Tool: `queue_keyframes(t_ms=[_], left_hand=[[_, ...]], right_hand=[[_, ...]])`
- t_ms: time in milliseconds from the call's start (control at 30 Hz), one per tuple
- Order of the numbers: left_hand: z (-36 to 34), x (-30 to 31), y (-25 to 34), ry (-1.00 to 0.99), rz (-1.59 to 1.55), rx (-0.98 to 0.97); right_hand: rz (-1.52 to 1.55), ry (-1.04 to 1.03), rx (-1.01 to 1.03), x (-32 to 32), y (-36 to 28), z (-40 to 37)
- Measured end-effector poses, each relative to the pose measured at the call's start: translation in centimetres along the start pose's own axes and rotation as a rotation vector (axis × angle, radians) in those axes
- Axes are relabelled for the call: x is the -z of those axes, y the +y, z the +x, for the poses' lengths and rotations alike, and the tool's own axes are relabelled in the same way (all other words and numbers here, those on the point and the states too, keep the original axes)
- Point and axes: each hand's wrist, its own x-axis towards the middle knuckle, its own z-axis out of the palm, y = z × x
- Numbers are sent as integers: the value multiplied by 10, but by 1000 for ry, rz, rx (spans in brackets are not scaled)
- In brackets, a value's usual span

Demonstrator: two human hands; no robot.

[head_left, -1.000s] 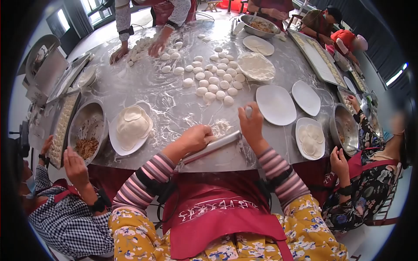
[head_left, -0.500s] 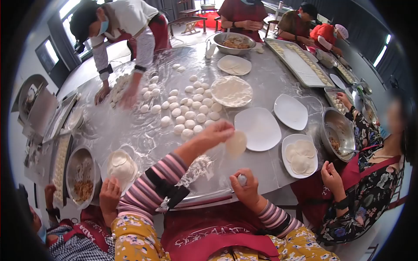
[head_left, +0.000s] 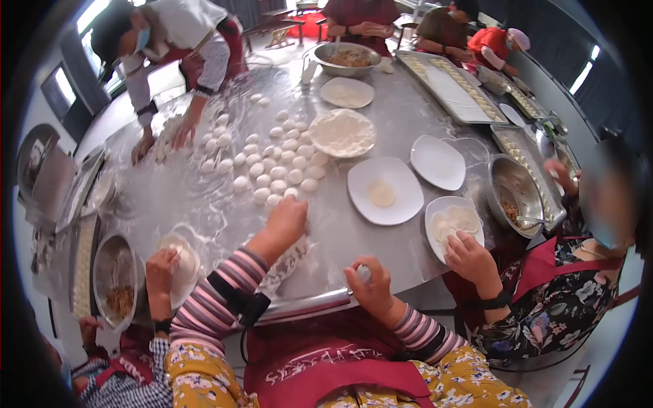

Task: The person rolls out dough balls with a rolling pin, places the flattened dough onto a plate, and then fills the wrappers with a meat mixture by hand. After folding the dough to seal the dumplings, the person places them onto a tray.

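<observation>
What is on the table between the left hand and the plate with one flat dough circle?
Nothing: in the head view, only bare, floury table shows between the left hand and the plate holding the dough circle.

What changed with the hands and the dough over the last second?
The left hand let go of the round flat dough wrapper, which now lies on the white plate, and drew back to the small white dough balls. The right hand still grips the end of the silvery rolling pin, now lowered to the edge of the steel table. Dough balls and plates stayed put.
</observation>
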Motion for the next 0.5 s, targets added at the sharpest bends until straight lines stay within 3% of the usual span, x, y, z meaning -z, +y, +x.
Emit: queue_keyframes(t_ms=[67, 233, 333, 500], left_hand=[[-11, 12, -10, -180, -45, 30], [-48, 21, -21, -122, -13, 48], [-65, 29, -20, -135, -154, 122], [-88, 26, -23, -280, -726, 199]], right_hand=[[-48, -34, 15, 3, -6, -2], [46, -30, -120, 0, 10, -5], [108, -39, -155, -2, 16, -1], [146, -60, -205, -2, 15, -3]])
